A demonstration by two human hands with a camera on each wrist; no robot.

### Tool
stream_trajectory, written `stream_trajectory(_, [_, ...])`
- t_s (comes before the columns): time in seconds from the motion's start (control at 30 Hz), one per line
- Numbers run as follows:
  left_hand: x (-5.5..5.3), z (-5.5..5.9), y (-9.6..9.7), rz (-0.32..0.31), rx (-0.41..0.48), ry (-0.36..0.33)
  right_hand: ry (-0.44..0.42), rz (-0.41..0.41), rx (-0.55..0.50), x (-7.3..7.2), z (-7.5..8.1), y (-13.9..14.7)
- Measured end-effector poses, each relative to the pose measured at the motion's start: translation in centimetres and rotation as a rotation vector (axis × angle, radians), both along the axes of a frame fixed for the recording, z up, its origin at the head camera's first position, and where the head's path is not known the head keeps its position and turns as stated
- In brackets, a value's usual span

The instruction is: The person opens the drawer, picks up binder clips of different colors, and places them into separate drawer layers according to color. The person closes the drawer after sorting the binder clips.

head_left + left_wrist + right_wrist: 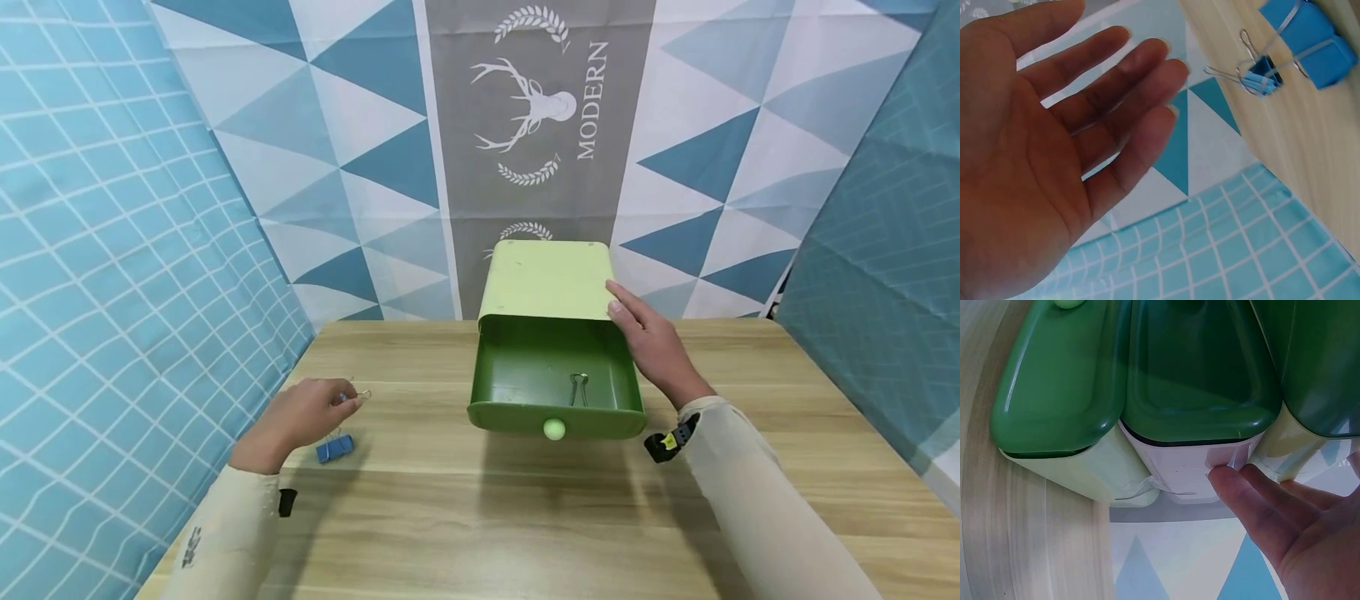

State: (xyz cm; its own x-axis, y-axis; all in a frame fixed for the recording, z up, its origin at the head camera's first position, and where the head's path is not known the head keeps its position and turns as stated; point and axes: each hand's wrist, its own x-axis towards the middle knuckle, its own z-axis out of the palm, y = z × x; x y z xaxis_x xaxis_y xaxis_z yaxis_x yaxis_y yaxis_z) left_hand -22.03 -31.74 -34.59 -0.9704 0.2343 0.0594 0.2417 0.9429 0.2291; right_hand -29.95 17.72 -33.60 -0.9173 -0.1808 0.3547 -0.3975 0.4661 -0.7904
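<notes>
My left hand hovers over the left side of the table, beside two blue binder clips. Its fingers are loosely bent and hold nothing in the left wrist view. The larger clip lies nearer; the smaller clip, partly hidden by fingers in the head view, lies beyond it. My right hand rests extended fingers against the right side of a pale green drawer cabinet. Its top drawer, dark green, is pulled out. Inside it stand the wire handles of a binder clip.
In the right wrist view, more green drawer fronts are pushed in below the open one. A round pale knob sits on the open drawer. Patterned cloth hangs behind the wooden table, and blue checked cloth along the left.
</notes>
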Motion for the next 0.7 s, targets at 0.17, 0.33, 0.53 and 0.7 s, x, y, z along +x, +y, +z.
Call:
stream_trajectory(0.17, [0.5,-0.6,-1.1,0.022,-0.006,-0.047,0.010,0.012,-0.013,0.2,0.1,0.0])
stream_trajectory(0.33, [0.8,-1.1,-1.6,0.038,0.001,-0.075,0.016,0.015,-0.012,0.2,0.0,0.0])
stream_trajectory(0.53, [1.0,-1.7,-1.9,0.049,0.001,-0.092,0.011,0.010,-0.012,0.1,0.0,0.1])
stream_trajectory(0.7, [1.3,-2.3,-2.2,0.037,-0.006,-0.105,0.004,0.004,-0.008,0.1,0.1,0.1])
